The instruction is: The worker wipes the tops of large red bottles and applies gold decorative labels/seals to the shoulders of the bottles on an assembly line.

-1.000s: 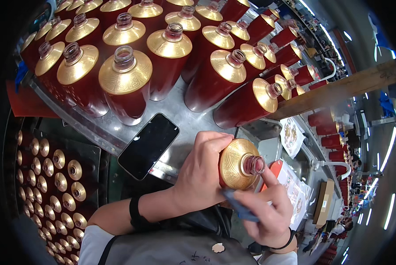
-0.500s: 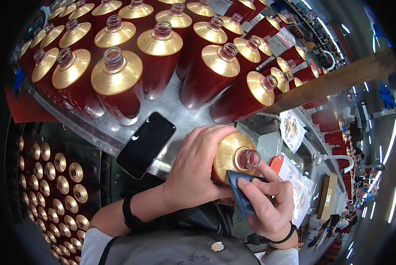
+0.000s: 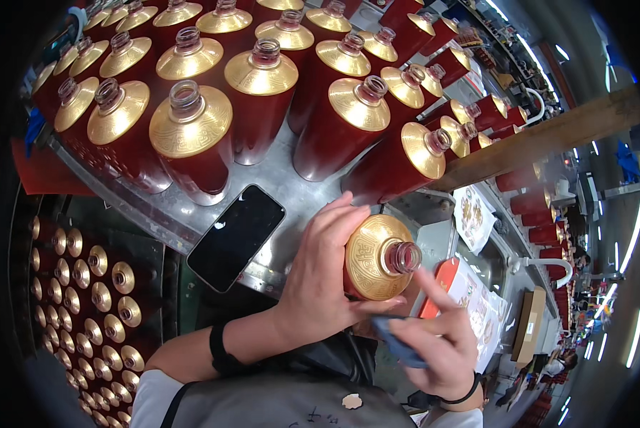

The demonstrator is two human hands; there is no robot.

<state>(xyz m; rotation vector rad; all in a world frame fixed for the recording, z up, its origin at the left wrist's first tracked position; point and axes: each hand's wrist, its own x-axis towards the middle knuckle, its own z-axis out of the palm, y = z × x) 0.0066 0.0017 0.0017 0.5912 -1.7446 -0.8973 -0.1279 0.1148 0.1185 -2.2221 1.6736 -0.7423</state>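
Observation:
My left hand [image 3: 320, 274] is wrapped round a dark red bottle [image 3: 377, 258] with a gold patterned shoulder and an uncapped clear glass neck. The bottle is tilted, its neck pointing right. Just below and right of it, my right hand [image 3: 441, 339] pinches a folded blue-grey cloth [image 3: 398, 344], somewhat blurred. A gap shows between the cloth and the gold shoulder. The right index finger reaches up near the neck; whether it touches the glass I cannot tell. Beyond my left hand a black phone [image 3: 237, 238] lies on the metal table.
Rows of similar red bottles [image 3: 191, 135] stand on the metal table [image 3: 277, 160] ahead. More gold-topped bottles [image 3: 99, 299] stand low at left. A wooden beam [image 3: 541, 139] crosses at right, above printed sheets [image 3: 473, 217], an orange-red object [image 3: 443, 279] and a cardboard box [image 3: 529, 324].
The cloth has come off the gold shoulder and moved slightly down with my right hand. My left hand's fingers have shifted, and the bottle has turned a little, showing a different part of its pattern.

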